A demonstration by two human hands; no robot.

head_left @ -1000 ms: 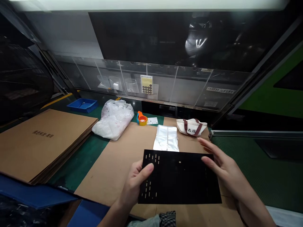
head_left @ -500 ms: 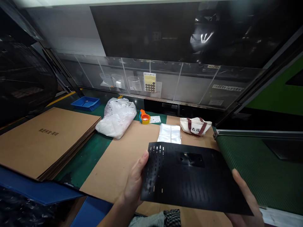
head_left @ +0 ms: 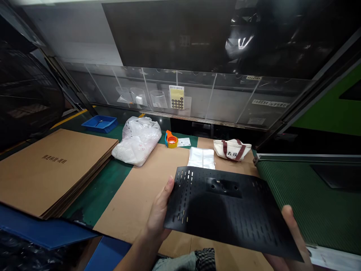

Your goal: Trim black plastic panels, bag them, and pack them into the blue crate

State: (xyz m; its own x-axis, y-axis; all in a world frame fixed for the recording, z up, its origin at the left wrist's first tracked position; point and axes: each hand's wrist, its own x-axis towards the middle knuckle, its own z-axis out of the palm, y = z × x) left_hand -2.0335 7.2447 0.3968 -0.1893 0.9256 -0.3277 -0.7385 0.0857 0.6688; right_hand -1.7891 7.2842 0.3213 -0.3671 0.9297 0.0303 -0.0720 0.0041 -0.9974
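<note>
A thin black panel (head_left: 220, 214) with rows of slots and a recessed patch with round holes is held up in front of me, tilted. My left hand (head_left: 160, 210) is closed on its left edge, thumb along the side and the other fingers hidden behind. My right hand (head_left: 296, 237) grips the lower right corner, its fingers partly under the panel. Just beyond the panel's far edge lies a stack of clear plastic bags (head_left: 201, 157) on the cardboard sheet (head_left: 152, 180).
Stacked cardboard (head_left: 62, 162) sits at the left. Behind are a blue tray (head_left: 100, 123), a white plastic bag (head_left: 138, 141), a tape dispenser (head_left: 171, 140) and a cloth bag (head_left: 232, 149). At the right runs a green ribbed conveyor belt (head_left: 304, 210) carrying a dark flat panel (head_left: 338, 175).
The panel has tilted a little in my hands, its left end shifting slightly left and up. My right thumb has come off the panel's edge slightly. The view has shifted slightly.
</note>
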